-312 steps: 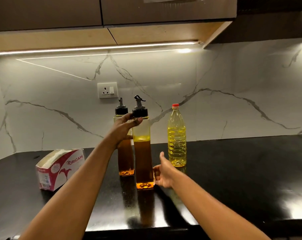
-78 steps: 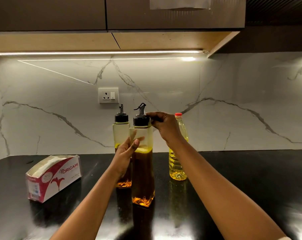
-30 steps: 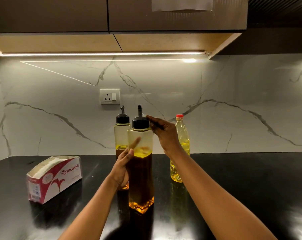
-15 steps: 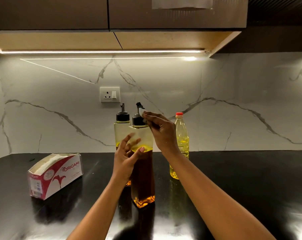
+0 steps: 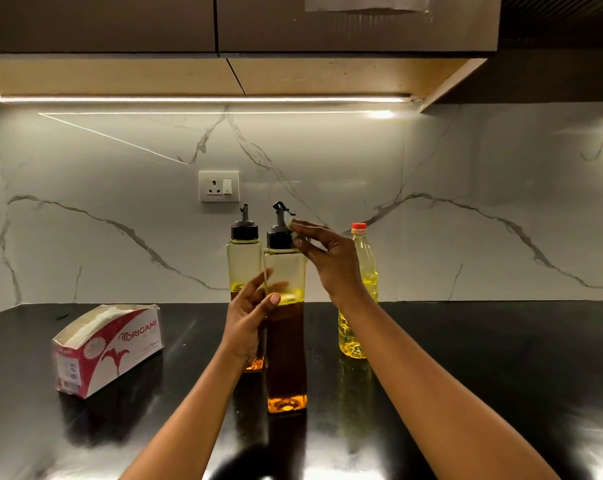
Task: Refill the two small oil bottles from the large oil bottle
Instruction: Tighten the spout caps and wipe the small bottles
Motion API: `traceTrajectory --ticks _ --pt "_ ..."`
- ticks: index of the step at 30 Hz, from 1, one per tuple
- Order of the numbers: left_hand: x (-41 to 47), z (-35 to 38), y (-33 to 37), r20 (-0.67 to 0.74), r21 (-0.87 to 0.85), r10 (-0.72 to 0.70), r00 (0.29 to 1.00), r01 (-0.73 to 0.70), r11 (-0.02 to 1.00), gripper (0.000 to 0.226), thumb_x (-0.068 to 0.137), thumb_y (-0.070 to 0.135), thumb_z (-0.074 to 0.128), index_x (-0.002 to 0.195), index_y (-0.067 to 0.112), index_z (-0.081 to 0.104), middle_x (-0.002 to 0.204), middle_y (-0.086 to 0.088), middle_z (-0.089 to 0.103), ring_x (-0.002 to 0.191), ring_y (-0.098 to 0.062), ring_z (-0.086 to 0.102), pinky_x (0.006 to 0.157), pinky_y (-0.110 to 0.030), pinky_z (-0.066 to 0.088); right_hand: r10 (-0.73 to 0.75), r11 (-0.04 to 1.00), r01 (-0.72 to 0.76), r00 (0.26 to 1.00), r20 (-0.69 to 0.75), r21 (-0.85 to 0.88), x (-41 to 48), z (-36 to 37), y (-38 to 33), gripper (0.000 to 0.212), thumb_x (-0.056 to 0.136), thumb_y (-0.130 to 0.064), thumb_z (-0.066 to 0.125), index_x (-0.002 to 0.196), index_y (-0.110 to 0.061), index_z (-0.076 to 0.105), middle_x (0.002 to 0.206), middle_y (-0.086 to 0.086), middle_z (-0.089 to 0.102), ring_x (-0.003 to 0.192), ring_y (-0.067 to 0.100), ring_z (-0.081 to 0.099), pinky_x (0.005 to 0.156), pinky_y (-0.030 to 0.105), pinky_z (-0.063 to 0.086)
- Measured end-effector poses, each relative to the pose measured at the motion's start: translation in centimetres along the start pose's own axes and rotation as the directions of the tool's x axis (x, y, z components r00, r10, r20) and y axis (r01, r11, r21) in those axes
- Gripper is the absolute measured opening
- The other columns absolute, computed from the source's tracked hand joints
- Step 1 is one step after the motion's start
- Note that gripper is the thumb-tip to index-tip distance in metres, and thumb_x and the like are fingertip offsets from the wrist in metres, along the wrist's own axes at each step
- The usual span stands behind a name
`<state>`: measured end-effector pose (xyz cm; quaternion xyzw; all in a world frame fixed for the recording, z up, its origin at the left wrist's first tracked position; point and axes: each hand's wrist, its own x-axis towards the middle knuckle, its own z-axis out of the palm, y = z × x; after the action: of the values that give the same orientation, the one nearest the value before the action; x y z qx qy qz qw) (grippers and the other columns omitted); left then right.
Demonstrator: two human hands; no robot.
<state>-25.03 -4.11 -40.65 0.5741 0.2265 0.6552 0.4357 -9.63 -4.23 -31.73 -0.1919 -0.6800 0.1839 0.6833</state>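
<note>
Two tall square oil bottles with black pourer caps stand on the black counter. The nearer small bottle (image 5: 286,355) holds dark oil to about two thirds. My left hand (image 5: 250,323) wraps its left side at mid height. My right hand (image 5: 327,258) pinches its black cap (image 5: 279,237) from the right. The second small bottle (image 5: 243,261) stands just behind and left, partly hidden by my left hand. The large bottle (image 5: 360,317) of yellow oil, with a red cap, stands to the right behind my right wrist.
A red and white tissue box (image 5: 108,348) lies on the counter (image 5: 501,358) at the left. A marble backsplash with a wall socket (image 5: 219,186) rises behind the bottles. Cabinets hang overhead.
The nearer bottle has been drawn toward me from its place beside the other one. My right hand has risen from the counter to its cap and stays there, fingers shifting around it.
</note>
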Motion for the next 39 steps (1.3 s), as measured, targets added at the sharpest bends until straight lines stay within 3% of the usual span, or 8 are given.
traceTrajectory --ticks 4,11,17,23,27,32,36,39 --pt "0.1 0.1 -0.1 0.01 -0.01 -0.011 1.0 0.011 1.0 0.091 0.051 0.05 0.09 0.129 0.019 0.053 0.116 -0.011 0.069 0.114 -0.026 0.063 0.091 -0.042 0.055 0.278 0.924 -0.277 0.96 0.034 0.264 0.0 -0.4 1.1 0.034 0.086 0.003 0.059 0.118 -0.01 0.06 0.093 -0.012 0.072 0.096 0.003 0.066 0.087 0.023 0.052" --pt "0.4 0.2 -0.2 0.037 -0.033 -0.048 0.998 0.05 0.998 0.092 0.051 0.049 0.089 0.131 0.022 0.052 0.12 -0.012 0.067 0.115 -0.029 0.061 0.091 -0.044 0.054 -0.142 0.98 0.139 0.99 -0.007 -0.145 0.0 0.1 -0.2 0.029 0.079 0.001 0.069 0.107 -0.009 0.068 0.102 -0.005 0.067 0.097 -0.009 0.062 0.085 0.012 0.048" --pt "0.3 0.2 -0.1 0.092 -0.108 -0.09 0.992 0.1 0.989 0.094 0.051 0.049 0.089 0.133 0.021 0.051 0.122 -0.012 0.066 0.116 -0.029 0.06 0.089 -0.043 0.055 0.211 0.942 -0.213 0.977 0.034 0.259 0.7 -0.5 1.1 0.031 0.086 0.003 0.059 0.116 -0.007 0.062 0.095 -0.008 0.073 0.098 0.008 0.067 0.089 0.026 0.053" --pt "-0.5 0.8 -0.2 0.035 -0.083 -0.071 0.997 0.073 0.994 0.095 0.055 0.054 0.086 0.137 0.023 0.049 0.126 -0.011 0.063 0.121 -0.031 0.057 0.088 -0.043 0.055 -0.097 0.985 0.094 0.995 -0.015 -0.144 -0.6 -0.5 -0.9 0.026 0.08 -0.002 0.07 0.102 -0.014 0.07 0.103 -0.004 0.068 0.099 0.001 0.063 0.086 0.016 0.05" --pt "-1.7 2.5 -0.4 -0.06 0.321 0.095 0.994 -0.071 0.944 0.097 0.056 0.066 0.078 0.139 0.054 0.029 0.136 0.009 0.051 0.127 -0.015 0.049 0.103 -0.039 0.042 -0.22 0.931 0.208 0.975 -0.006 -0.301 -1.6 0.1 -0.9 0.021 0.08 -0.004 0.071 0.1 -0.007 0.073 0.107 0.002 0.069 0.1 0.003 0.063 0.085 0.015 0.051" --pt "-2.0 3.4 -0.9 -0.13 0.49 0.227 0.965 -0.137 0.861 0.092 0.066 0.024 0.086 0.13 0.047 0.024 0.122 0.014 0.05 0.106 0.005 0.052 0.077 -0.003 0.045 -0.123 0.962 0.098 0.989 -0.083 -0.255 -0.8 -0.1 -0.4 0.026 0.084 -0.002 0.066 0.109 -0.008 0.07 0.113 0.001 0.067 0.104 0.003 0.061 0.086 0.011 0.048" --pt "-1.4 2.1 -1.1 -0.097 0.473 0.136 0.986 -0.075 0.878 0.089 0.067 0.022 0.086 0.131 0.047 0.03 0.12 0.021 0.054 0.109 0.001 0.053 0.096 -0.026 0.046 0.104 0.978 -0.097 0.994 0.024 -0.186 0.6 -0.5 -0.2 0.032 0.09 -0.003 0.058 0.118 -0.017 0.064 0.11 -0.011 0.063 0.096 -0.009 0.058 0.088 0.009 0.046" --pt "-1.2 1.5 -1.0 -0.064 0.41 0.071 0.995 -0.039 0.911 0.075 0.064 0.032 0.081 0.125 0.05 0.042 0.124 0.008 0.056 0.111 -0.007 0.057 0.089 -0.03 0.052 0.176 0.981 -0.17 0.982 0.064 -0.093 1.5 -0.9 -0.4 0.031 0.088 -0.002 0.061 0.111 -0.021 0.067 0.104 -0.009 0.068 0.093 -0.008 0.062 0.09 0.017 0.049"
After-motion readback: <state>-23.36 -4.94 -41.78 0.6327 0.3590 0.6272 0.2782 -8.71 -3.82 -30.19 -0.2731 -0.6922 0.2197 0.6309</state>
